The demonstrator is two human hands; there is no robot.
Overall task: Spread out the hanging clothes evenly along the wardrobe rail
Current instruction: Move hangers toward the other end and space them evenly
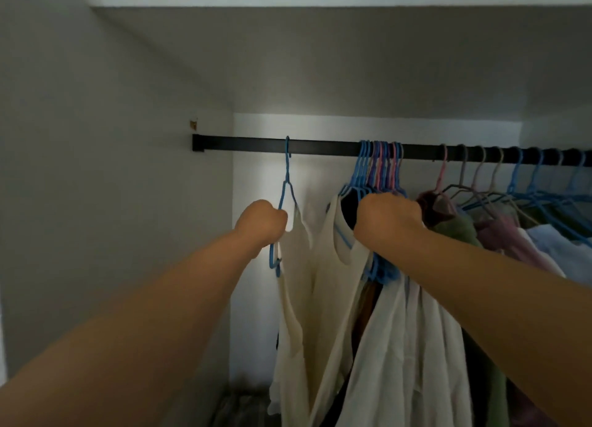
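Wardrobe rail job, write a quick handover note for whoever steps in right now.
Left hand: closed on a lone blue hanger with a cream garment, hooked apart from the rest on the black rail.
Right hand: gripping the bunched hangers mid-rail.
Done: hangers farther right look evenly spaced.
Left: separate the bunch one hanger at a time into the bare left stretch.

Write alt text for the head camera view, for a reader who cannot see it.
Two bare hands work a black wardrobe rail: the left hand grips a lone blue hanger carrying a cream garment, while the right hand clutches a bunched cluster of hangers. Further right, more clothes hang evenly spaced.
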